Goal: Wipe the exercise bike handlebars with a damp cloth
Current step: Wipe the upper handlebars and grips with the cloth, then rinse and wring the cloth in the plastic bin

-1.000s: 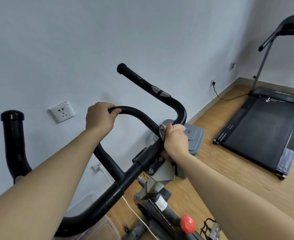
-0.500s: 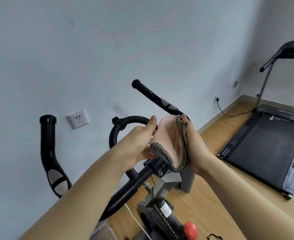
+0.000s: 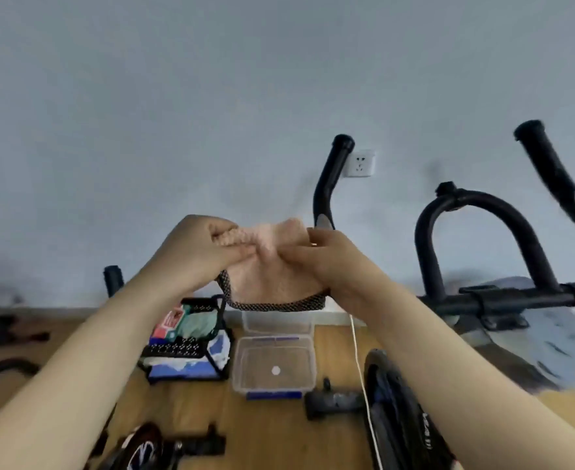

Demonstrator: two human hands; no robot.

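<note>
Both hands hold a pink cloth (image 3: 272, 276) with a dark mesh-patterned border in front of me, off the bike. My left hand (image 3: 204, 252) pinches its upper left part. My right hand (image 3: 326, 262) grips its right side. The black handlebars (image 3: 476, 239) are to the right: a centre loop, a crossbar, a left horn (image 3: 330, 184) rising behind the cloth, and a right horn (image 3: 557, 178) at the frame's edge. Neither hand touches the bars.
On the wooden floor below stand a clear plastic tub (image 3: 274, 368) and a black wire basket (image 3: 191, 337) of packets. A white cable (image 3: 360, 368) hangs beside the bike's flywheel (image 3: 398, 418). A wall socket (image 3: 360, 163) sits on the grey wall. Dark equipment lies at the left.
My view has swung left and down, away from the treadmill. Both hands have lifted the cloth off the handlebar centre and now bunch it between them above the tub.
</note>
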